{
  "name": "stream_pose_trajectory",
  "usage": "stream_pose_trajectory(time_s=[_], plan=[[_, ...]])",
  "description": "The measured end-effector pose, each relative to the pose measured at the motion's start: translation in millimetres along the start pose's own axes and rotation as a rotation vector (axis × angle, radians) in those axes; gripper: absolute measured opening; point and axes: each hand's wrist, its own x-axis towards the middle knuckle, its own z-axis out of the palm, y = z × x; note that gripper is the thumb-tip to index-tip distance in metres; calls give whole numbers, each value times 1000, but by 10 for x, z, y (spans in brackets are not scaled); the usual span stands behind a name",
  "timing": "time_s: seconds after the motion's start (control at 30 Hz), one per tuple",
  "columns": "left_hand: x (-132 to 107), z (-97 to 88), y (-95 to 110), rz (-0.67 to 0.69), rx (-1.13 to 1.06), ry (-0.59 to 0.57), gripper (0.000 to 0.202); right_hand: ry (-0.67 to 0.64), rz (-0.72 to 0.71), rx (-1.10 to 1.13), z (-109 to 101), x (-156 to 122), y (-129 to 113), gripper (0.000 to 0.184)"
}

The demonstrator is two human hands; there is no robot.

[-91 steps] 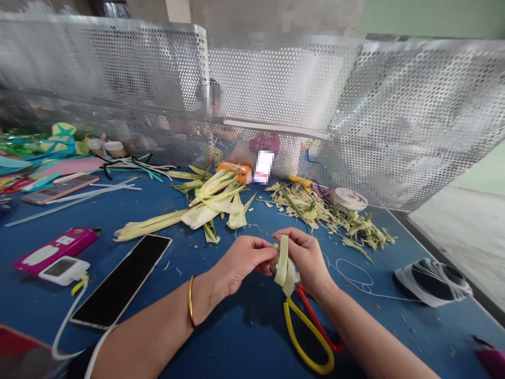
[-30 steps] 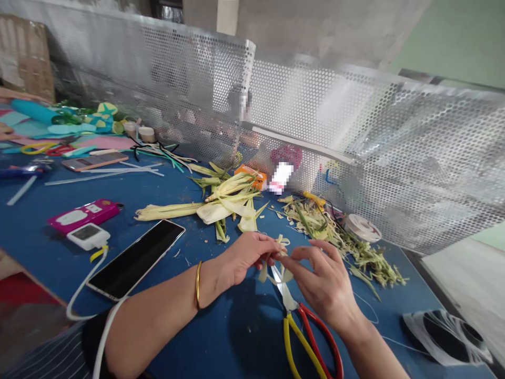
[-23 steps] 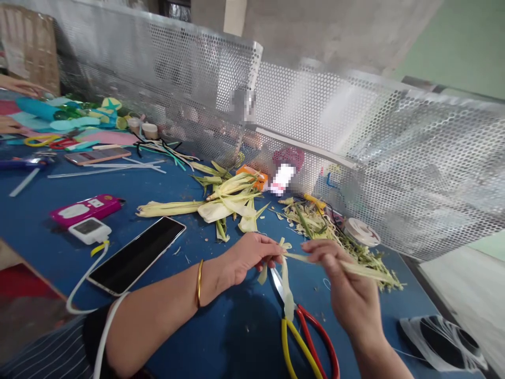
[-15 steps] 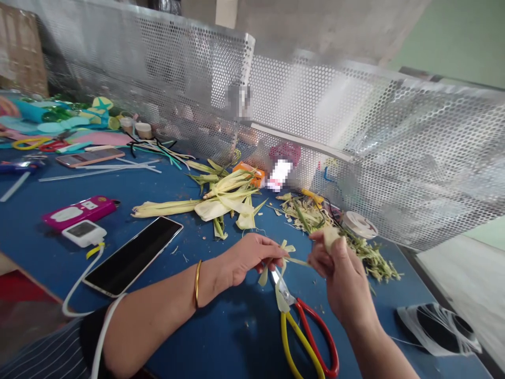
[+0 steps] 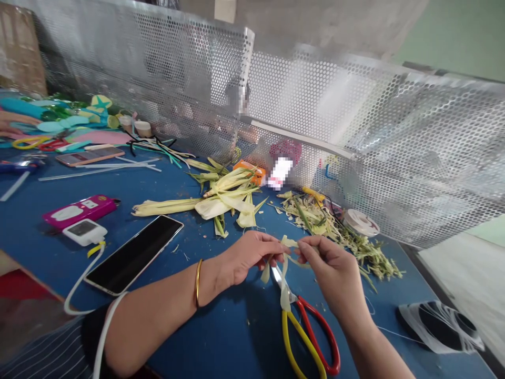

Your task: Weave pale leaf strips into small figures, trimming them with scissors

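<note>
My left hand (image 5: 258,253) pinches pale corn husk strips (image 5: 284,287), whose ends hang below the fingers. From the right, my right hand (image 5: 329,263) closes its thumb and fingers on the upper end of the same strips, close to the left fingertips. Under both hands lie scissors (image 5: 305,337) with one yellow and one red handle, blades pointing away; a strip end hangs over them. Beyond the hands sits a heap of corn husks (image 5: 224,197). Shredded husk trimmings (image 5: 315,216) are piled to its right.
A black phone (image 5: 136,255) and a pink device (image 5: 81,210) with a white cable lie left. A thread spool (image 5: 440,326) stands at the right edge, a tape roll (image 5: 361,222) behind the trimmings. A perforated metal screen (image 5: 315,100) borders the back. Another person's hand (image 5: 13,123) shows far left.
My right hand has moved left and down, from a raised position apart to close beside my left hand, where its fingers meet the strips. My left hand has hardly moved.
</note>
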Motion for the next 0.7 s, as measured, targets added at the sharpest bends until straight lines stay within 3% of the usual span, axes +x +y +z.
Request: stream_pose_trajectory(time_s=[0.17, 0.7], plan=[[2, 0, -2, 2, 6, 5, 28, 17, 103, 110, 12, 34, 41, 27], [-3, 41, -14, 96, 153, 49, 19, 4, 127, 164, 63, 18, 66, 24]])
